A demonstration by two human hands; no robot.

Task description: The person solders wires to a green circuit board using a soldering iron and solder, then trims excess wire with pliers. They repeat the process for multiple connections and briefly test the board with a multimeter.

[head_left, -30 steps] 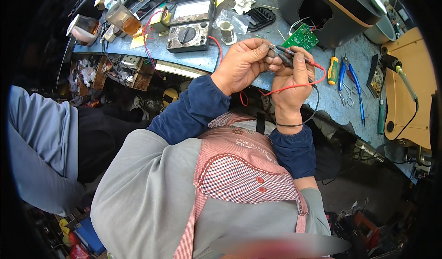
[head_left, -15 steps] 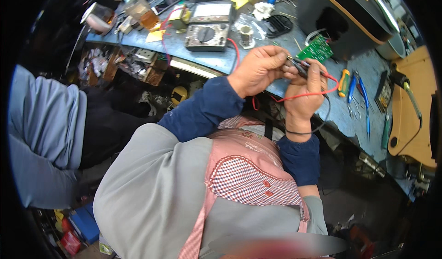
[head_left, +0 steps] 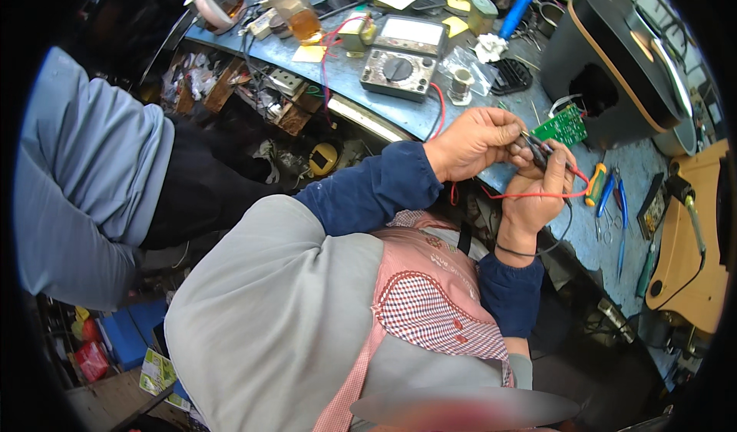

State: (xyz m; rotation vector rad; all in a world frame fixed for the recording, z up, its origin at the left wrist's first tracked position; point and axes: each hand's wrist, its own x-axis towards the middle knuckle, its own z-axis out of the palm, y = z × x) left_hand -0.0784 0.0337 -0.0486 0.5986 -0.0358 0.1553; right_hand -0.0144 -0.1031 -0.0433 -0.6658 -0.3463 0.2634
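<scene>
My left hand [head_left: 477,146] and my right hand [head_left: 537,194] meet over the bench's near edge, fingertips close together. Between the fingers of the right one are the dark multimeter probes [head_left: 542,150]; a red lead and a black lead trail from them, and the black one loops past my wrist. My left thumb and fingers are pinched by the probe tips; whatever small piece they hold is hidden. Just beyond the fingers, a green circuit board [head_left: 564,127] hangs on wires by an opening in a black appliance housing [head_left: 614,71]. The analog multimeter [head_left: 399,67] lies on the bench at left.
A solder spool [head_left: 461,86] stands beyond my left hand. Right of my hands lie a yellow-green screwdriver [head_left: 595,184] and blue-handled pliers [head_left: 614,194]. A tan panel [head_left: 691,240] stands at far right. Cups and a glass pot [head_left: 215,6] crowd the back left. Another person sits at left.
The whole view has shifted, so the bench and hands appear farther right and lower. My hands keep nearly the same grip on the probes beside the circuit board.
</scene>
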